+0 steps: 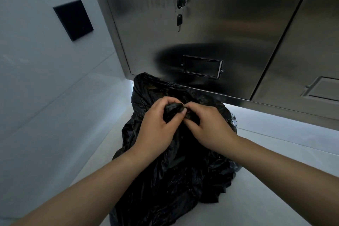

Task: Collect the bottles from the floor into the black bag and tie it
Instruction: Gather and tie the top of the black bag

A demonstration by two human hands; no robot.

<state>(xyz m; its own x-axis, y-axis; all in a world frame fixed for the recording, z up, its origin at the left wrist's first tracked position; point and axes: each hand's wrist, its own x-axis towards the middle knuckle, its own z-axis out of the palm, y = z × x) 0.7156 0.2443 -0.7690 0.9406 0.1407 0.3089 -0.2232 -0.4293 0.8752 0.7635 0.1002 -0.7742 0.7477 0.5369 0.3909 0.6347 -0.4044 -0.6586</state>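
Crinkled black plastic bag on pale floor, near steel cabinet's lower edge | left hand, right hand both pinch its gathered neck (knot forming, probably) | neck lies between them, equally near.

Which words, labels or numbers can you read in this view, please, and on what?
No text can be read.
The metal-framed label holder on the stainless steel cabinet door looks dark and blank.
The black square wall plate, the black-headed key hanging below the lock and the crumpled black plastic bag show no print.
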